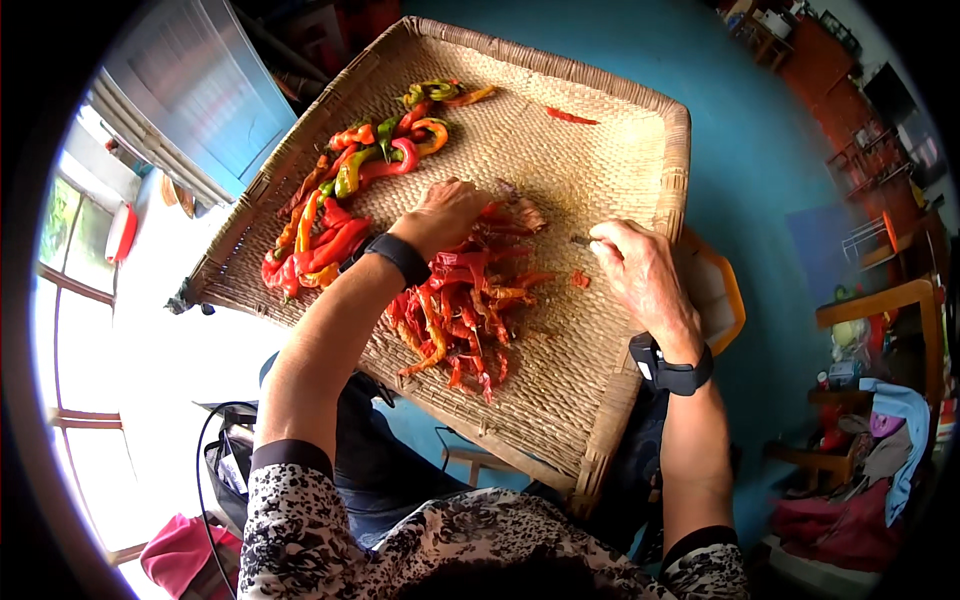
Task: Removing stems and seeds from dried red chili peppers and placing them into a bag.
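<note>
A large woven basket tray (560, 70) is tilted in front of me. Over the upper edge of a heap of wrinkled red chili peppers (465, 310) sits my left hand (448, 212). Its fingers are curled in and mostly hidden, so what they hold does not show. A brownish, shrivelled piece (522, 208) lies just right of it. My right hand (642, 272) is over the tray's right side, thumb and fingers pinched on a small dark piece (581, 240). Along the tray's left side rest fresher red, green and orange chili peppers (345, 180), several of them twisted.
Pale seeds and a red scrap (580, 279) are scattered on the weave. One thin red chili (571, 116) lies apart near the far edge. An orange-rimmed container (728, 300) stands beyond the tray's right edge. At the far right is a wooden chair (885, 300) near piled cloth.
</note>
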Available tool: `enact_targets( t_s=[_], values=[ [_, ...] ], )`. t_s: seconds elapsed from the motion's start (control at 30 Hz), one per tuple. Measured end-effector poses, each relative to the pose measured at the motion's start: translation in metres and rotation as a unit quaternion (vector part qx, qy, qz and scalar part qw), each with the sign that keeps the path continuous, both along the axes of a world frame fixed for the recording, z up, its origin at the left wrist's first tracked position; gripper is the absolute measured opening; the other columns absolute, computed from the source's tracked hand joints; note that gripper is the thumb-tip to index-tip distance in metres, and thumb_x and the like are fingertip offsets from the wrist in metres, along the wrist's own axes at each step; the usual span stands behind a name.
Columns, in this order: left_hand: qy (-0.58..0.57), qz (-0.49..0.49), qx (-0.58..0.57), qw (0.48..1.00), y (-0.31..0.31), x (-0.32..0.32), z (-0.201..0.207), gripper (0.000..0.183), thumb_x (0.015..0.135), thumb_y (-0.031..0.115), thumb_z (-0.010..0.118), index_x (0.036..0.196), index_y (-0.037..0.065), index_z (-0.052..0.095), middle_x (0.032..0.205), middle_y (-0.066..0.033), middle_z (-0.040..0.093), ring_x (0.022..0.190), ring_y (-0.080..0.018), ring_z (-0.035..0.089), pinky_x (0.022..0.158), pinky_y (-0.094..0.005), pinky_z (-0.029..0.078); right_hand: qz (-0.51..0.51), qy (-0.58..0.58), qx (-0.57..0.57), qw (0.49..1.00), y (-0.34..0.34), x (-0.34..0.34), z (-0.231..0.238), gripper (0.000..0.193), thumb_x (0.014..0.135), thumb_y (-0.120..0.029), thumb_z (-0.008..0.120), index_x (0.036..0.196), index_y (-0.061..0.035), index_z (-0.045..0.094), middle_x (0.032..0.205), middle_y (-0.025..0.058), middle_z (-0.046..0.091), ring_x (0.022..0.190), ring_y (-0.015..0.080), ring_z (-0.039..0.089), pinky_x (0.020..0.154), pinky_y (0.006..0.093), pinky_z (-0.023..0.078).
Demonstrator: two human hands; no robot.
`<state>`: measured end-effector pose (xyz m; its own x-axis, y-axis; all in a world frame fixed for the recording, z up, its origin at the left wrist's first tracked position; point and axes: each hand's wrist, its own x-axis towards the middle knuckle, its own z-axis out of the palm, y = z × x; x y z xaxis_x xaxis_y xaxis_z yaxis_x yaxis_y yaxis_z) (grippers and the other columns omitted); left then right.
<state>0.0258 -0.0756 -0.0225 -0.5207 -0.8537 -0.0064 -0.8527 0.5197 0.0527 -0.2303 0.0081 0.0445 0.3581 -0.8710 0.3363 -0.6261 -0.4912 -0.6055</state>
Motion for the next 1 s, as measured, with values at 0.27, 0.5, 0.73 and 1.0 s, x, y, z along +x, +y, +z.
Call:
enact_targets(
  t_s=[0.27,0.5,0.73,1.0],
  values=[
    [0.281,-0.073,0.042,0.956,0.061,-0.009,0.032,0.015,0.086,0.013,0.059,0.096,0.002,0.06,0.083,-0.0128,0.062,0.077,-0.0311,0.062,0.067,-0.0382,0.051,0.031,-0.039,0.07,0.996,0.001,0.019,-0.007,0.019,0.082,-0.005,0.062,0.1,-0.0007,0.059,0.082,0.017,0.064,0.068,0.027,0.063,0.062,0.0351,0.049],
    [0.404,0.03,0.223,0.887,0.092,-0.014,0.036,0.022,0.087,0.012,0.061,0.106,0.001,0.058,0.086,-0.012,0.063,0.084,-0.0192,0.064,0.074,-0.0323,0.051,0.111,-0.169,0.21,0.957,-0.004,0.035,-0.019,0.016,0.083,-0.009,0.065,0.096,-0.0003,0.06,0.077,0.011,0.064,0.065,0.011,0.059,0.06,0.0279,0.048],
    [0.57,0.03,0.316,0.758,0.088,-0.006,0.021,0.028,0.089,0.004,0.06,0.116,0.004,0.053,0.097,-0.0015,0.06,0.091,-0.0097,0.057,0.081,-0.0252,0.049,0.069,-0.186,0.206,0.958,-0.009,0.023,-0.01,0.012,0.088,-0.013,0.061,0.092,-0.002,0.062,0.068,-0.0006,0.058,0.058,0.006,0.052,0.053,0.0227,0.043],
    [0.598,0.05,0.358,0.716,0.087,-0.005,0.024,0.02,0.089,0.004,0.06,0.108,0.002,0.057,0.091,-0.0001,0.061,0.084,-0.0071,0.056,0.077,-0.0222,0.048,0.056,-0.187,0.181,0.964,-0.006,0.011,-0.019,0.006,0.087,-0.008,0.061,0.091,-0.0046,0.062,0.067,-0.0036,0.052,0.059,0.0044,0.046,0.055,0.0212,0.04]
  ],
)
